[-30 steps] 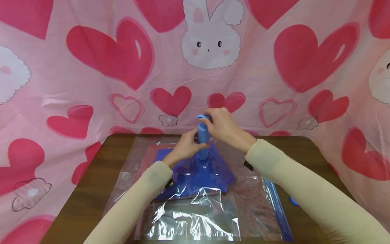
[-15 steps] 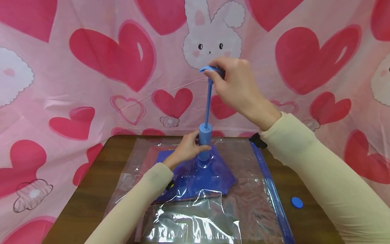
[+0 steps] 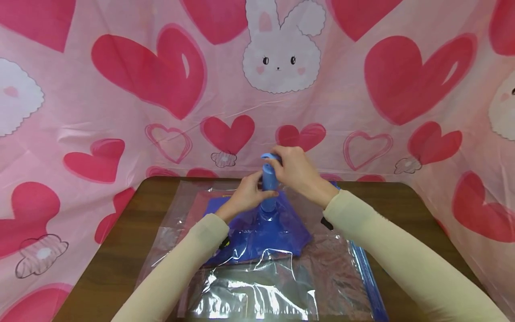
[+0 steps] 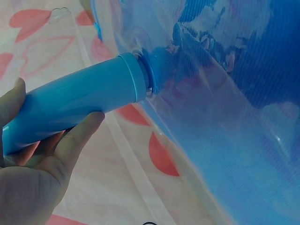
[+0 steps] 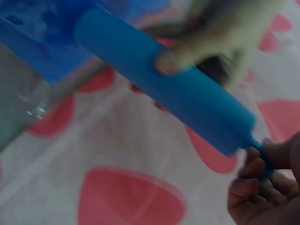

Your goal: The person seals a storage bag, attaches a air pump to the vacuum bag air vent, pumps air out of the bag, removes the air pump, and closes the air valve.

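Observation:
A blue hand pump (image 3: pixel 268 203) stands upright in the head view, its lower end on a clear plastic storage bag (image 3: pixel 249 290). My left hand (image 3: pixel 246 196) grips the pump's barrel, thumb on the near side; the left wrist view shows the barrel (image 4: pixel 89 93) meeting the bag at a round fitting. With my right hand (image 3: pixel 295 167) I hold the pump's handle (image 3: pixel 270 156), low and close to the barrel top. In the right wrist view a short bit of rod shows between barrel (image 5: pixel 126 54) and fingers. Folded blue fabric (image 3: pixel 277 241) and something reddish lie inside the bag.
A blue zip strip (image 3: pixel 368 281) runs along the bag's right edge. Under the bag is a dark wooden table (image 3: pixel 116 250). A pink curtain (image 3: pixel 225 98) with hearts and rabbits hangs behind and at both sides.
My right hand pulled the handle high, baring the long rod, then pushed it back down to the barrel. My left hand stays on the barrel. A round blue cap at right is now hidden behind the sleeve.

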`<state>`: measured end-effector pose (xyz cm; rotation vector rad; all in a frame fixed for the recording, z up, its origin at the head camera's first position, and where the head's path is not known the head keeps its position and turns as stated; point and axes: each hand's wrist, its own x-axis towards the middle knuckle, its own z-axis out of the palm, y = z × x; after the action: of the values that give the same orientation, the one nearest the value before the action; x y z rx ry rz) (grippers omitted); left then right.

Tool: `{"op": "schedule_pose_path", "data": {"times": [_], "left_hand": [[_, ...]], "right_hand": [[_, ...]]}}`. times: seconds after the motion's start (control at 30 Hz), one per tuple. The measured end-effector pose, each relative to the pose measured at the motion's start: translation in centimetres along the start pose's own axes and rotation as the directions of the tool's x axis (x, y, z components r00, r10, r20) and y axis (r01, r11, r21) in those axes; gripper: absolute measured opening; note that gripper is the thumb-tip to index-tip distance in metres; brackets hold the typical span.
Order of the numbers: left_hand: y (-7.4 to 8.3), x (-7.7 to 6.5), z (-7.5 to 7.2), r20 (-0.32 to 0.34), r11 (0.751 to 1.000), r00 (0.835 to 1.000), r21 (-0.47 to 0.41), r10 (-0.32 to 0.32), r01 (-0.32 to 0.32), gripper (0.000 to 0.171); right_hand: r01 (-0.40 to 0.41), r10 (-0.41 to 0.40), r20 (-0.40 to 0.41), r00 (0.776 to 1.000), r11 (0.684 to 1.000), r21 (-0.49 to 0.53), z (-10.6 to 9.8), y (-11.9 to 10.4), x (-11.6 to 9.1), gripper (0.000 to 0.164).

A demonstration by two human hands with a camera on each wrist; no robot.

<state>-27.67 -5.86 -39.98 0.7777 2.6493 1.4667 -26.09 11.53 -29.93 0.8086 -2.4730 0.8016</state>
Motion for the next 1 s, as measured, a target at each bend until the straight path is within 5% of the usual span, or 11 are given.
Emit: {"op": "schedule_pose_path", "data": {"times": [0.27, 0.57, 0.7, 0.83, 1.0], "left_hand": [[-0.1, 0.0, 0.0, -0.003, 1.000, 1.000, 0.005, -0.005, 0.005, 0.062], [0.1, -0.1, 0.0, -0.010, 0.999, 1.000, -0.024, -0.022, 0.022, 0.052], [0.4, -0.4, 0.0, -0.009, 0.999, 0.999, -0.019, -0.035, 0.035, 0.052], [0.4, -0.5, -0.2, 0.009, 0.999, 0.999, -0.013, -0.038, 0.038, 0.053], [0.2, -0.3, -0.5, -0.019, 1.000, 1.000, 0.011, -0.021, 0.021, 0.055]], "right_hand": [[0.039, -0.039, -0.035, 0.999, 0.999, 0.019, -0.6, -0.4, 0.6, 0.010], [0.146, -0.125, -0.255, 0.959, 0.987, 0.065, -7.1, -4.4, 4.0, 0.017], [0.166, -0.150, -0.291, 0.945, 0.985, 0.033, -9.0, -5.9, 4.8, 0.018], [0.139, -0.126, -0.294, 0.947, 0.990, 0.022, -8.6, -5.9, 4.4, 0.019], [0.114, -0.105, -0.212, 0.972, 0.993, 0.032, -5.4, -4.1, 3.4, 0.016]]}}
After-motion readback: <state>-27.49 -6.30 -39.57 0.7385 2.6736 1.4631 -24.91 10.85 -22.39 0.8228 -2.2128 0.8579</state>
